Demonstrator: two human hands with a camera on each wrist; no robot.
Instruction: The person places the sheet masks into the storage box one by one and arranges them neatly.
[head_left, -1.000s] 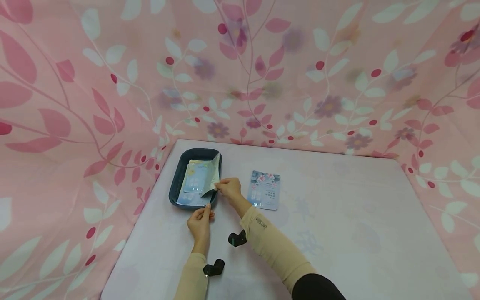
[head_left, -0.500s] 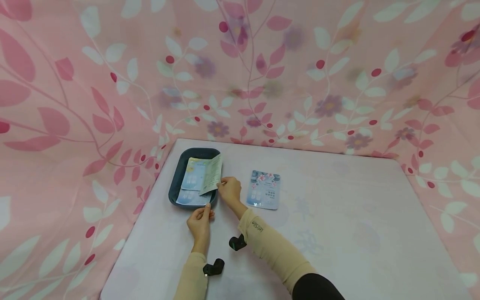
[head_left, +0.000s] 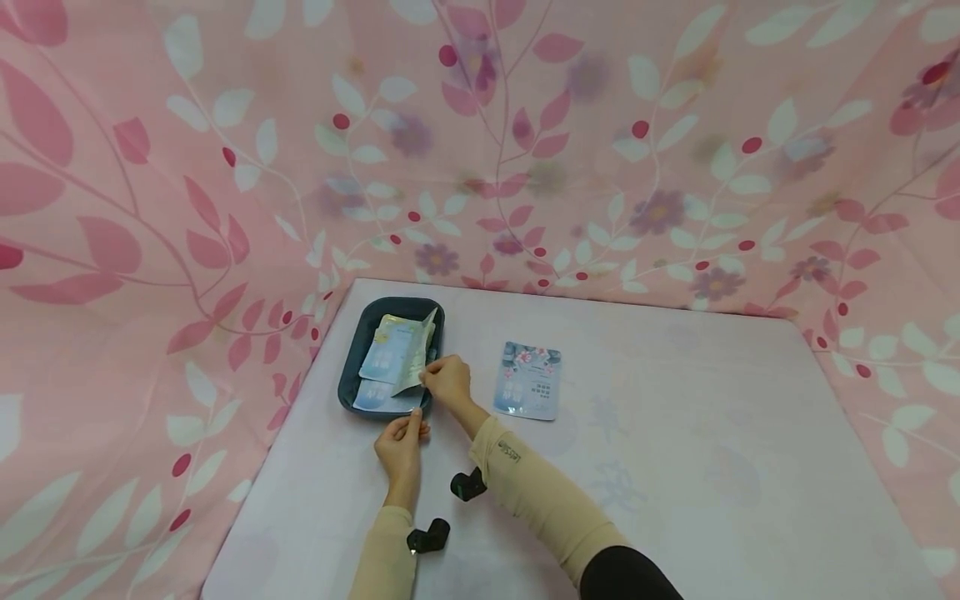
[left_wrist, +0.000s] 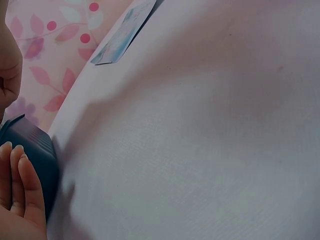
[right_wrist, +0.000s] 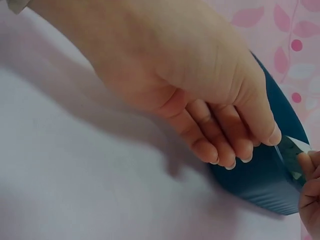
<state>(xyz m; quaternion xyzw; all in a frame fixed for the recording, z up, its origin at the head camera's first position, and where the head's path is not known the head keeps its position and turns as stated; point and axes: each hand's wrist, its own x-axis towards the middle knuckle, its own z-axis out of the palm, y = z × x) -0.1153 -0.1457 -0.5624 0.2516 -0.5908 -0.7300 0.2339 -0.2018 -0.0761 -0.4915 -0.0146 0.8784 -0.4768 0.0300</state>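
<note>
A dark teal plastic tray (head_left: 346,379) stands at the table's left, with several flat, printed sachets in it that look like sheet mask packets. My right hand (head_left: 452,387) pinches the lower right corner of a packet (head_left: 411,367), whose pale green back stands tilted over the others. Beneath it lie a light blue packet (head_left: 386,348) with a yellow top and another blue packet (head_left: 375,396). At the tray's near right corner, my left hand (head_left: 399,454) grips the rim between thumb and fingers. In the right wrist view, the right thumb hides most of the pinched packet.
To the right of the tray, a blue floral packet (head_left: 528,380) lies flat on the white-covered table (head_left: 712,467). A pink floral cloth (head_left: 600,167) hangs behind and at both sides. Each sleeve carries a small black camera.
The right hand moves slightly right, then back left and a little down. The pinched packet swings out over the tray's right rim, then back in, tilting more steeply. The left hand stays put.
</note>
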